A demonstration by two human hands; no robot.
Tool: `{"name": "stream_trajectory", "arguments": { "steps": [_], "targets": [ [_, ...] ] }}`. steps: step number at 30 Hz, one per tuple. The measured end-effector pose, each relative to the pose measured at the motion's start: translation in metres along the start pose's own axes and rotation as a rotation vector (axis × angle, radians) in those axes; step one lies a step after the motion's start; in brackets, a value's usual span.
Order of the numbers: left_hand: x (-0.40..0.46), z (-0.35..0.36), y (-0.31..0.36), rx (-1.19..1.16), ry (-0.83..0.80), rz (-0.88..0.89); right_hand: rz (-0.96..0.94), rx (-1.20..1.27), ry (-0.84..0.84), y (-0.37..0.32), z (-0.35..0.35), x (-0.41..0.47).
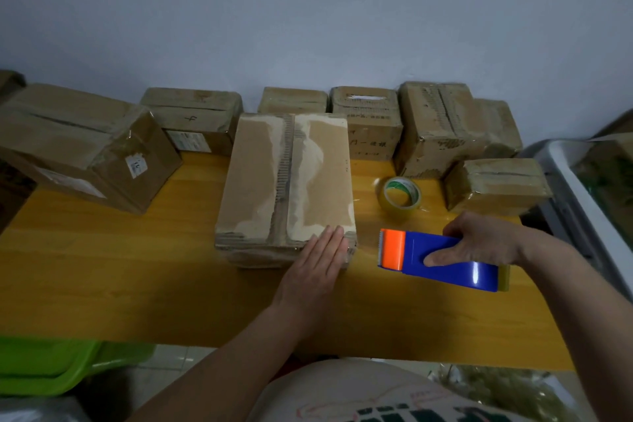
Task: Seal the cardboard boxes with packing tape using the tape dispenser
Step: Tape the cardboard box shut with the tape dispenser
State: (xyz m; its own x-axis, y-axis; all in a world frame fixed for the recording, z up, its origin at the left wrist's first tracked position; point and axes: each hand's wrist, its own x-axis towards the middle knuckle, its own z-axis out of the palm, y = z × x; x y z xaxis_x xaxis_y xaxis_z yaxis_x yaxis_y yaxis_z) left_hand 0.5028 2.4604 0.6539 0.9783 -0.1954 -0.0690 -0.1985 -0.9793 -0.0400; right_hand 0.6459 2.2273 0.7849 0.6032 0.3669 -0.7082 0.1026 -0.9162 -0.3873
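A worn cardboard box (284, 178) lies flat in the middle of the yellow wooden table (102, 271), its two top flaps meeting along a ragged centre seam. My left hand (317, 267) lies flat with straight fingers on the box's near right corner. My right hand (479, 240) grips a blue tape dispenser (442, 257) with an orange front, held just above the table to the right of the box. The orange end points left toward the box.
A spare roll of clear tape (399, 193) stands on the table behind the dispenser. Several taped boxes line the back by the wall, a large one (78, 144) at left and a small one (496, 185) at right. A green bin (51, 363) sits below left.
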Motion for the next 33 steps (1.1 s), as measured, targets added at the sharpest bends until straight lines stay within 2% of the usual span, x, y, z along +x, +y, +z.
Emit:
{"name": "stream_trajectory", "arguments": {
  "steps": [11, 17, 20, 22, 25, 29, 33],
  "targets": [
    [-0.001, -0.007, -0.004, -0.083, 0.059, 0.012, 0.040, -0.063, -0.027, -0.004, 0.001, 0.000],
    [0.000, -0.010, -0.001, -0.093, 0.024, -0.001, 0.199, -0.332, 0.042, -0.040, 0.011, 0.007],
    [-0.002, -0.012, -0.001, -0.120, -0.011, -0.028, 0.201, -0.502, 0.122, -0.059, 0.025, 0.011],
    [-0.002, -0.014, 0.000, -0.121, -0.032, -0.035, 0.201, -0.533, 0.155, -0.065, 0.033, 0.015],
    [-0.001, -0.017, 0.000, -0.160, -0.020, -0.058, 0.190, -0.556, 0.204, -0.067, 0.041, 0.021],
    [-0.003, -0.016, -0.002, -0.207, -0.039, -0.066, 0.222, -0.786, 0.331, -0.036, 0.051, 0.025],
    [-0.001, -0.019, -0.002, -0.214, -0.092, -0.053, 0.324, -0.505, 0.415, 0.020, 0.059, 0.025]
  ]
}}
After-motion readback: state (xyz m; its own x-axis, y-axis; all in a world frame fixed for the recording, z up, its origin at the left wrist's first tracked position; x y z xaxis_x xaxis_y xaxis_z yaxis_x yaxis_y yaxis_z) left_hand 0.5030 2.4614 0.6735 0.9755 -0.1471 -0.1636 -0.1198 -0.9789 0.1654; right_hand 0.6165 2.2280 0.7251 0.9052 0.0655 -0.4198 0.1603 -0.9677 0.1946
